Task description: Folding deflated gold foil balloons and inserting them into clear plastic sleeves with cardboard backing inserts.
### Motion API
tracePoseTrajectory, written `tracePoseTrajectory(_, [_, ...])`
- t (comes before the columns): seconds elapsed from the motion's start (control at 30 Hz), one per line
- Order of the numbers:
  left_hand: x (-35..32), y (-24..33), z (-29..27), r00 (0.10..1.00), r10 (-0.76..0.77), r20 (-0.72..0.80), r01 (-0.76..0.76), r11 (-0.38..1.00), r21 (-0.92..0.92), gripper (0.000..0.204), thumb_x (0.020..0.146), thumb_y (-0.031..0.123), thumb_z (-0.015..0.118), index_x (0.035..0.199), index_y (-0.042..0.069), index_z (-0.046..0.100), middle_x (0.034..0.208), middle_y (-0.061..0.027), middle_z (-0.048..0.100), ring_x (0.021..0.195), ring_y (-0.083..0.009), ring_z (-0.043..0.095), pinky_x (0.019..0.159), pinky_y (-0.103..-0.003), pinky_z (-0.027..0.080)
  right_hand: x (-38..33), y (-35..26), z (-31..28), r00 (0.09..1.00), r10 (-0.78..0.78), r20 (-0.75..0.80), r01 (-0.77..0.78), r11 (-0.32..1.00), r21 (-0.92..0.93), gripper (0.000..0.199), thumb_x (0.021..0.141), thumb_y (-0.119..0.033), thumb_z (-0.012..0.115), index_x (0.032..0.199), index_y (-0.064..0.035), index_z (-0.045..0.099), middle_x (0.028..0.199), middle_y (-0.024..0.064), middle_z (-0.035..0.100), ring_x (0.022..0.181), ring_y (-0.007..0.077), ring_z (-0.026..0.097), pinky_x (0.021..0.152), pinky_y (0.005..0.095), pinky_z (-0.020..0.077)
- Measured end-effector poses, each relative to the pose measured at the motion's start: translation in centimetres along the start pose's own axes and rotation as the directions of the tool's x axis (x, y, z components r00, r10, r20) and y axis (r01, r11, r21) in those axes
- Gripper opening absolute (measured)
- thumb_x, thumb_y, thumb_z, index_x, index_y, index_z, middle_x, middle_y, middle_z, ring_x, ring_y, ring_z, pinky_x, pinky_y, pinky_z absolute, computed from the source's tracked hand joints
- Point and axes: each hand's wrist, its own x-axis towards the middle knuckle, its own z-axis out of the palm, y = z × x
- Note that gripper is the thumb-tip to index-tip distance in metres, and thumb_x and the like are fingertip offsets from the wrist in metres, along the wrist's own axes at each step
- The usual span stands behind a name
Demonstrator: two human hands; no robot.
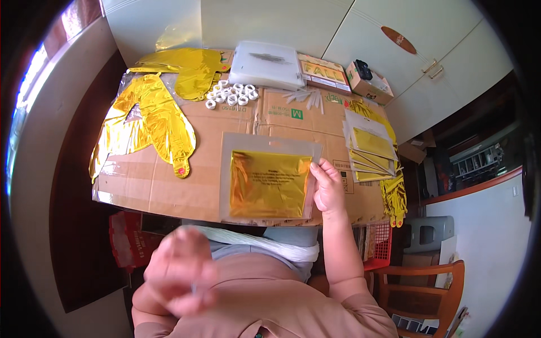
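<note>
My right hand (328,183) pinches the right edge of a clear plastic pouch (271,145). Inside the pouch lies folded gold foil (265,194), with small dark print showing over it. The pouch is held face up above the near edge of the cardboard-covered table. My left hand (183,270) is raised in front of my body, away from the pouch and smeared by motion, so its fingers do not show clearly. Flat gold foil balloons (169,121) lie at the table's left.
White tape rings (232,94) cluster at the back, beside a stack of clear bags (266,65). Clear strips (307,98) lie near a flat printed box (324,74) and a small carton (369,83). Filled pouches (369,143) are piled at the right. A wooden chair (420,287) stands lower right.
</note>
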Motion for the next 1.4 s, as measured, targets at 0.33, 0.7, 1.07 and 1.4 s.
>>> tracePoseTrajectory(0.33, [2.8,3.3,1.5,0.873,0.429,0.232,-0.308,0.853,-0.420,0.051,0.099,0.015,0.066,0.146,0.033,0.056,0.108,-0.0019,0.063,0.073,-0.0159,0.051,0.067,-0.031,0.041,-0.9,-0.5,-1.4,0.997,0.008,-0.073,-0.013,0.997,-0.079,0.004,0.099,-0.008,0.066,0.098,-0.0048,0.068,0.092,-0.0050,0.064,0.085,0.0033,0.053,0.082,0.0205,0.0428])
tracePoseTrajectory(0.7, [2.4,3.8,2.9,0.920,0.358,0.161,-0.251,0.853,-0.458,0.053,0.092,0.038,0.073,0.142,0.035,0.057,0.107,-0.0035,0.063,0.073,-0.0194,0.053,0.064,-0.034,0.041,-1.7,-2.3,-1.3,0.994,-0.057,0.090,0.076,0.971,-0.225,0.026,0.096,-0.014,0.073,0.120,-0.0045,0.068,0.113,0.0009,0.071,0.103,0.0083,0.062,0.095,0.0268,0.0475])
tracePoseTrajectory(1.07, [1.0,1.9,6.3,0.974,0.223,-0.035,-0.213,0.854,-0.474,0.060,0.091,0.016,0.074,0.143,0.039,0.054,0.094,0.0025,0.062,0.061,-0.0125,0.050,0.056,-0.030,0.038,-16.2,-20.3,-20.7,0.598,-0.536,-0.596,0.496,0.832,-0.250,0.013,0.093,-0.012,0.070,0.102,-0.0042,0.067,0.100,0.0077,0.070,0.096,0.0227,0.068,0.085,0.0379,0.0553])
tracePoseTrajectory(1.4, [1.6,-0.6,6.1,0.904,0.287,0.315,-0.040,0.793,-0.608,0.045,0.103,0.050,0.051,0.141,0.026,0.058,0.109,-0.0155,0.067,0.077,-0.0234,0.057,0.069,-0.038,0.044,-28.0,-9.7,-39.1,0.245,-0.278,-0.929,-0.543,0.754,-0.369,0.016,0.090,-0.010,0.064,0.100,0.0030,0.063,0.069,0.0128,0.065,0.043,0.0145,0.057,0.033,0.0254,0.0405])
